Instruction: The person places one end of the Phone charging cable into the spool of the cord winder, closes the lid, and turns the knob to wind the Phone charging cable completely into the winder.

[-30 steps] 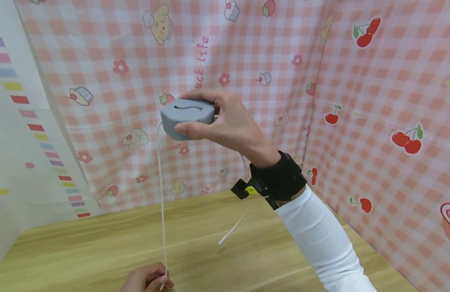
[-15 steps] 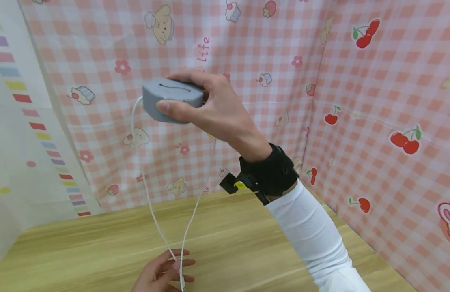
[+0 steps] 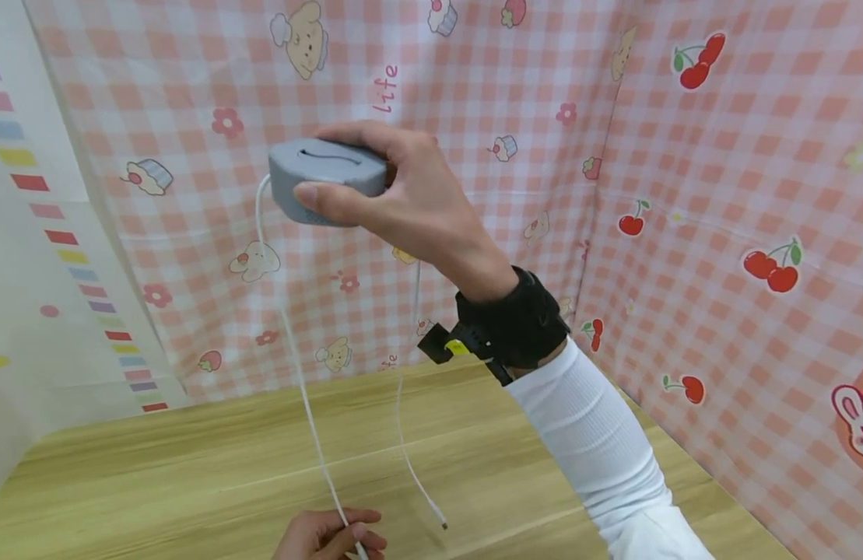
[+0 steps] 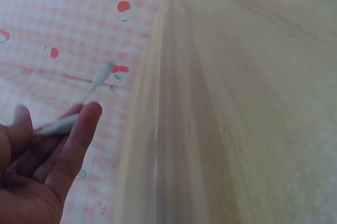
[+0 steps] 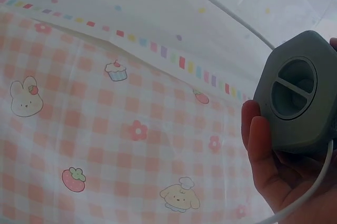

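My right hand holds a grey hexagonal cable winder up in the air, thumb on its near side and fingers over the top. In the right wrist view the winder shows a round recess with a bar across it. A white cable hangs from the winder's left side down to my left hand at the bottom edge, which pinches it. A second strand hangs from under the winder, its free end just above the table. In the left wrist view my left hand's fingers hold the cable.
A light wooden table lies below. Pink checked cloth with cherries and cartoon prints stands behind and to the right. A white sheet with coloured stripes hangs on the left.
My right hand has moved the winder up and to the left. The taut cable went slack; my left hand opened, then pinched it again. The free end now hangs near the table.
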Tool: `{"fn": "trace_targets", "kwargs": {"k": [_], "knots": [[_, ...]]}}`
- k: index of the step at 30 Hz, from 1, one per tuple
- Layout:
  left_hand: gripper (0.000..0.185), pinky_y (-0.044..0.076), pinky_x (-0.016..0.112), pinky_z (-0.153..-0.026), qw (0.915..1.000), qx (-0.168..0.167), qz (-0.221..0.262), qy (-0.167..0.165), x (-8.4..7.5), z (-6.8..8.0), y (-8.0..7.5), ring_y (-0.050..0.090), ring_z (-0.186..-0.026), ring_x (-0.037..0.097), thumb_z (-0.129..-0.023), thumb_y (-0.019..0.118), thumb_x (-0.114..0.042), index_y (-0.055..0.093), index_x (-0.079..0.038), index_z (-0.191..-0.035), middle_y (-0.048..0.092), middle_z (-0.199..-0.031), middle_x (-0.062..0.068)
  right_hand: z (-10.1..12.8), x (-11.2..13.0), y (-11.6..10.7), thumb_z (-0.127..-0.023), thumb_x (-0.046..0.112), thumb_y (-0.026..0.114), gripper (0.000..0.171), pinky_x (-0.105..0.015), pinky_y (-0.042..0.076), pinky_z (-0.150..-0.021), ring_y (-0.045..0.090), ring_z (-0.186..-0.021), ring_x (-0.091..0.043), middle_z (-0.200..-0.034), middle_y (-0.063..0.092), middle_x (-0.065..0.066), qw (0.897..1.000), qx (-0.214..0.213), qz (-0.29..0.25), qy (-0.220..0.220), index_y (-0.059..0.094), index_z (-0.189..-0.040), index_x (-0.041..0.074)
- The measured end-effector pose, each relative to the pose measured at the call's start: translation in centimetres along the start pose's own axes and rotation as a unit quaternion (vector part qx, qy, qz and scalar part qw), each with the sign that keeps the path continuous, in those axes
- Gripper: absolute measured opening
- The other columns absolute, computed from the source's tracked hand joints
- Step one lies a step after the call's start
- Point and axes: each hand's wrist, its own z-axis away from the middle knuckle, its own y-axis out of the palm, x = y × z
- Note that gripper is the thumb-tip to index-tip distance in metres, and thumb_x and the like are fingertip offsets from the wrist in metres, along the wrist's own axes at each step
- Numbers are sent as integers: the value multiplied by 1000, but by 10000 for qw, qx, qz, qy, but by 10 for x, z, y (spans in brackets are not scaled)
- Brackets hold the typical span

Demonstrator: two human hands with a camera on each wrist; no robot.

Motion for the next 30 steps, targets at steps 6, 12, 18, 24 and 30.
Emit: {"fn": "trace_targets", "kwargs": {"k": [6,12,18,24,30], "knots": [[46,58,25,-69,9970,-309,-634,-324,2,-4,-7,73,-83,14,-99,52,-17,52,24,-119,70,-96,28,0,-1,3,-80,22,73,51,-26,54,-83,64,-96,-9,-116,66,-10,9998,-46,-48,-163,60,-126,6],[37,58,25,-64,9891,-712,-1029,-780,6,-2,-15,73,-84,28,-96,57,-14,60,20,-112,72,-94,23,-2,-3,5,-78,21,75,50,-27,56,-81,65,-92,-10,-113,66,-12,9988,-171,-67,-460,61,-124,4],[34,57,23,-63,9867,-752,-1215,-773,10,-1,-16,73,-81,18,-95,59,-18,66,14,-106,73,-95,20,-4,0,4,-79,20,74,51,-27,56,-79,65,-92,-10,-115,65,-13,9974,-388,-41,-599,60,-124,2],[45,55,17,-70,9944,-387,-806,-559,19,1,-12,71,-83,6,-99,53,-26,61,16,-114,72,-97,23,-7,12,-4,-81,18,71,49,-27,55,-81,65,-93,-9,-118,63,-11,9974,-405,-2,-604,60,-127,3],[52,59,29,-73,9997,-12,-133,-204,14,-6,-7,72,-90,18,-104,41,-24,34,15,-138,59,-117,38,-5,16,-5,-82,18,70,48,-27,54,-81,64,-93,-9,-118,64,-10,9985,-208,-20,-502,59,-127,4]]}}
